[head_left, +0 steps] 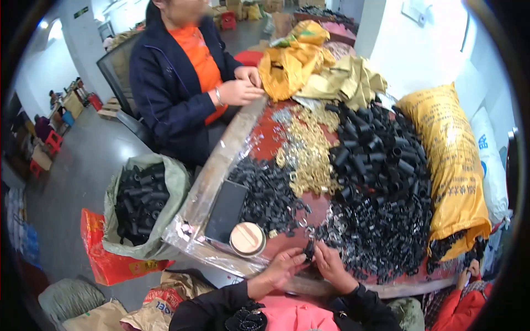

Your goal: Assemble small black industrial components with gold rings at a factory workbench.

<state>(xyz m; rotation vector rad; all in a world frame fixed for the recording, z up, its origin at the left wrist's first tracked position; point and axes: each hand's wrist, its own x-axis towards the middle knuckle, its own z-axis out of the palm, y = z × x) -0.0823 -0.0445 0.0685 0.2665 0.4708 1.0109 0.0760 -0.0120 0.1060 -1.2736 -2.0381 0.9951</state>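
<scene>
At the near edge of the table, my left hand (284, 267) is closed, its fingertips on a small black part (309, 250). My right hand (331, 267) comes in from the other side, its fingers closed on the same part. Just beyond lie small black pieces (270, 190) and shiny metal clips (330, 226). A large heap of small black parts (375, 243) spreads to the right of my hands. Left of my hands stands a round container with a wooden-looking lid (247, 239).
Brass-coloured pieces (306, 149) and black tubes (381, 160) cover the table's far half. A yellow sack (450, 160) lines the right side. Across sits a co-worker (182, 71); a red sleeve (461, 309) shows at lower right. A sack of black tubes (146, 201) stands left.
</scene>
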